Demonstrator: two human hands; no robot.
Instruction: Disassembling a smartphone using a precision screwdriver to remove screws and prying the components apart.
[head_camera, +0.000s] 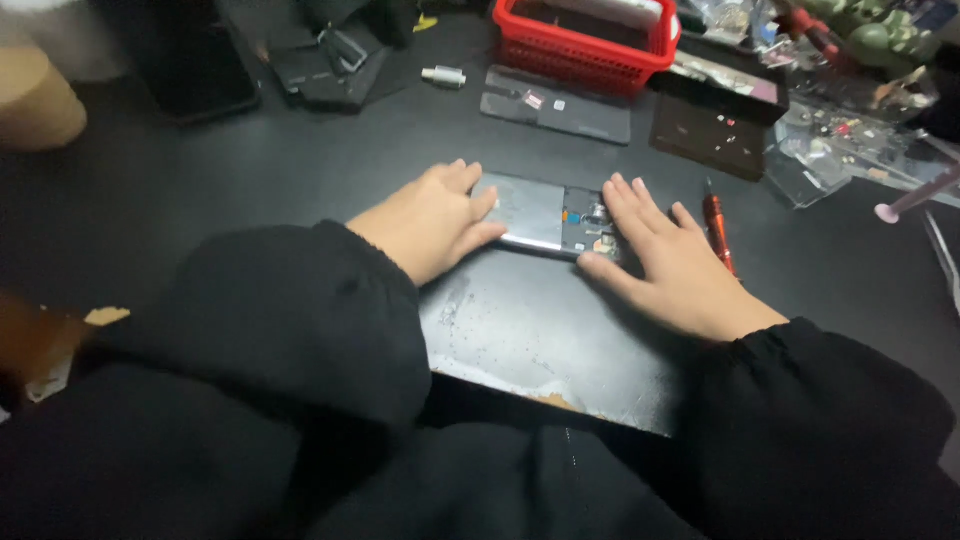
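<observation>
Dark table (150, 190), worn and scratched along its near edge; dim room, clutter at the back. Far left: tan rounded object (35, 100). Left hand (432, 218) lies flat, fingers spread, on the left end of an opened phone (535, 212) at table centre. Right hand (672, 262) flat and open on its right end, thumb at the near edge. Red screwdriver (717, 230) just beside the right hand. Red basket (580, 45) behind, loose parts to its right.

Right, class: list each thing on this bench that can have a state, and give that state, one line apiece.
Phone: back cover off, insides showing, lying flat.
Left hand: flat on the phone's left end.
Right hand: flat on its right end.
Red screwdriver: lying on the table, untouched.
Red basket: upright.
</observation>
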